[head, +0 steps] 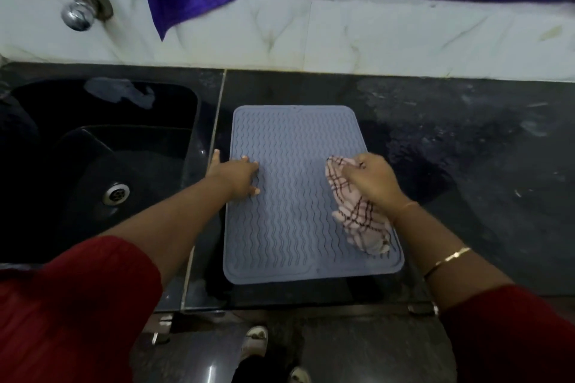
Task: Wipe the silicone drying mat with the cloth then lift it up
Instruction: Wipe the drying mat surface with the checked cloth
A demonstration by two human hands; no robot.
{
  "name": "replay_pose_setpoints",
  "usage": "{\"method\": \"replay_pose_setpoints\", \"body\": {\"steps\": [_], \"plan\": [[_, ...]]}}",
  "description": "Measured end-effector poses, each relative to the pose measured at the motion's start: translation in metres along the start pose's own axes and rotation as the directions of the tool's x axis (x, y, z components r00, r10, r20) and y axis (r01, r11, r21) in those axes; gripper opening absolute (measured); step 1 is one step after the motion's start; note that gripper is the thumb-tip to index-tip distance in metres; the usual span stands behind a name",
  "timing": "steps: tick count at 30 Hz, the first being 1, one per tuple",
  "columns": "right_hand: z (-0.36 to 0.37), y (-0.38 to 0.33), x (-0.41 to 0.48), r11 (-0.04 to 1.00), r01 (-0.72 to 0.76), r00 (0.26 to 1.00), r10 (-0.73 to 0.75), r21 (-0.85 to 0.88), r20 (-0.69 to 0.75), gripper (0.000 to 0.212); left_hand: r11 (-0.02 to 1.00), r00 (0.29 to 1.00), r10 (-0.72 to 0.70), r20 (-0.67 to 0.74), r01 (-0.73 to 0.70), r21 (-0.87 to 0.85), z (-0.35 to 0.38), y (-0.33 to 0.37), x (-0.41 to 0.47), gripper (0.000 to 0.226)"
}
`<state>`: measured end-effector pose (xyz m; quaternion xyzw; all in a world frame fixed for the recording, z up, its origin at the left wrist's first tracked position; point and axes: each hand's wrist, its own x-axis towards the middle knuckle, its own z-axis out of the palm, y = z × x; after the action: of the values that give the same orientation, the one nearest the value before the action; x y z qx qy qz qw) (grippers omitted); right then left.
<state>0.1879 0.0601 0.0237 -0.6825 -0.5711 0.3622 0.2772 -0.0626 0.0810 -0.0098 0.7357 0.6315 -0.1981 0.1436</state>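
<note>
The grey silicone drying mat (292, 196) lay flat on the dark table (466, 165) at the centre of the frame, just right of the sink (93, 149). The left grip (239, 177), fingers straight and spread, pressed on the mat's left edge. The right grip (375, 180) was clenched round the checked cloth (357, 218), which rested on the mat's right side.

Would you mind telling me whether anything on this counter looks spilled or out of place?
Yes: a dark, wet-looking patch spreads on the counter just right of the silicone mat, with pale smears farther right. A grey rag lies crumpled in the sink.
</note>
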Motion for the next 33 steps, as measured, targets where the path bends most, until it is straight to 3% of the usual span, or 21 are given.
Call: {"method": "replay_pose_setpoints", "body": {"steps": [2,5,9,14,15,16,17,18,19,20,22,24,27,30,33], "plan": [[-0.010,-0.020,0.021,0.934,-0.234,0.972,0.229,0.271,0.050,0.019,0.998,0.999,0.037,-0.023,-0.036,0.058,-0.004,0.000,0.005,0.059],[-0.016,-0.040,0.051,0.825,-0.399,0.916,0.379,0.399,0.133,0.034,0.993,0.998,0.063,-0.010,-0.062,0.104,-0.008,0.000,0.012,0.060],[-0.006,-0.061,0.089,0.774,-0.399,0.910,0.401,0.491,0.107,0.037,0.989,0.994,0.092,-0.054,-0.085,0.117,-0.017,-0.001,0.019,0.061],[0.021,-0.070,0.136,0.592,-0.390,0.895,0.423,0.705,0.140,0.025,0.995,0.997,0.079,-0.022,-0.077,0.063,-0.025,-0.001,0.026,0.061],[0.027,-0.070,0.141,0.611,-0.390,0.898,0.417,0.688,0.139,0.025,0.995,0.997,0.078,-0.015,-0.077,0.066,-0.026,-0.001,0.028,0.061],[0.032,-0.068,0.145,0.678,-0.392,0.901,0.418,0.621,0.113,0.034,0.995,0.997,0.079,-0.008,-0.078,0.069,-0.027,0.000,0.030,0.061],[0.040,-0.064,0.149,0.799,-0.405,0.902,0.428,0.444,0.051,0.051,0.994,0.997,0.081,-0.002,-0.081,0.072,-0.029,0.000,0.031,0.061],[0.047,-0.060,0.149,0.909,-0.384,0.917,0.396,0.161,-0.052,0.069,0.993,0.996,0.088,0.006,-0.088,0.076,-0.030,0.000,0.033,0.061],[0.056,-0.056,0.145,0.944,-0.322,0.943,0.313,-0.077,-0.114,0.083,0.992,0.995,0.100,0.011,-0.101,0.078,-0.031,-0.001,0.033,0.061],[0.066,-0.054,0.139,0.948,-0.238,0.969,0.219,-0.211,-0.112,0.090,0.991,0.994,0.113,0.002,-0.113,0.076,-0.030,-0.003,0.032,0.060],[0.085,-0.049,0.134,0.928,-0.022,1.000,0.025,-0.371,0.002,0.095,0.988,0.989,0.143,-0.042,-0.140,0.060,-0.028,-0.010,0.028,0.059],[0.099,-0.037,0.138,0.816,0.137,0.989,-0.087,-0.561,0.115,0.091,0.988,0.986,0.153,-0.070,-0.151,0.031,-0.028,-0.020,0.023,0.056],[0.096,-0.036,0.150,0.657,0.215,0.975,-0.182,-0.723,0.124,0.060,0.992,0.984,0.130,-0.123,-0.129,0.015,-0.043,-0.027,0.027,0.051],[0.088,-0.050,0.166,0.622,0.276,0.948,-0.300,-0.732,0.103,0.044,0.998,0.981,0.064,-0.183,-0.063,0.016,-0.058,-0.019,0.051,0.079],[0.079,-0.068,0.194,0.630,0.212,0.956,-0.292,-0.747,0.025,0.041,0.998,0.994,0.001,-0.107,0.006,0.063,-0.063,-0.009,0.078,0.121]]}}
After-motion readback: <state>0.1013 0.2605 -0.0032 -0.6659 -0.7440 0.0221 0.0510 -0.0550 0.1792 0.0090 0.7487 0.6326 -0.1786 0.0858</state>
